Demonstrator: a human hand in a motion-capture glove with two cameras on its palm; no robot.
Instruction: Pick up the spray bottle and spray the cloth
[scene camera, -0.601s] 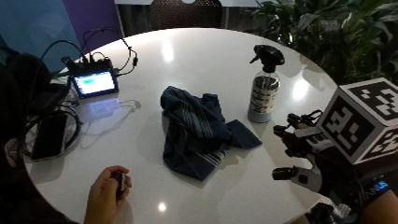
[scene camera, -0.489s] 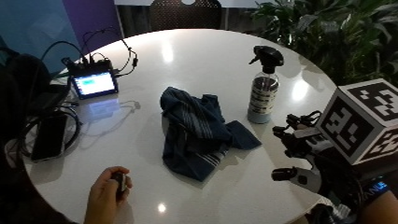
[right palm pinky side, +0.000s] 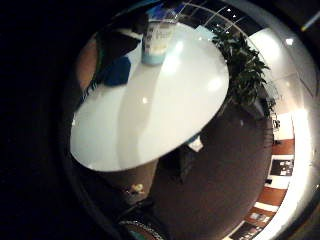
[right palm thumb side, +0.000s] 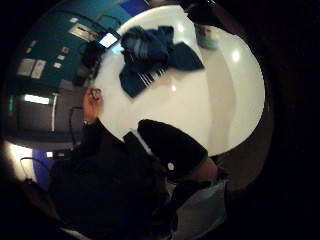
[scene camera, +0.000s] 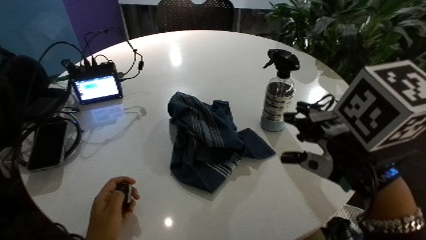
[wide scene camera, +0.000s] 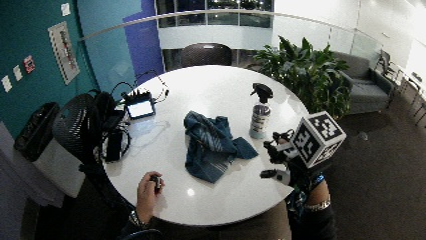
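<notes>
The reach for the spray bottle (scene camera: 278, 90) is judged to be the step in hand; nothing is lifted yet and the cloth (scene camera: 208, 138) is unsprayed.

With the bottle taken as the landmark, and read from the left of the outside view: far to its left, at the table's edge, a small lit screen (scene camera: 97, 89) with cables is seen, and a dark phone-like slab (scene camera: 46, 144) lies nearer the person. Left of the bottle and toward the near edge, a bare hand (scene camera: 113, 205) rests on the table (scene camera: 200, 55), curled round a small dark object. Just left of the bottle the blue striped cloth lies crumpled, one corner reaching close to the bottle's base. The bottle itself stands upright, its black trigger head on top. Just to its right and slightly nearer the person, the gloved right hand (scene camera: 333, 150) is held above the table's edge, apart from the bottle; whether its fingers are spread or closed cannot be told.

The next move is judged to call for the hand to be brought across to the bottle's neck, with a finger free for the trigger and the nozzle turned toward the cloth.

The surface is a round, glossy white table. Behind the bottle a dark chair (scene camera: 196, 15) and leafy plants (scene camera: 339, 30) are seen, with a teal and purple wall at far left.
</notes>
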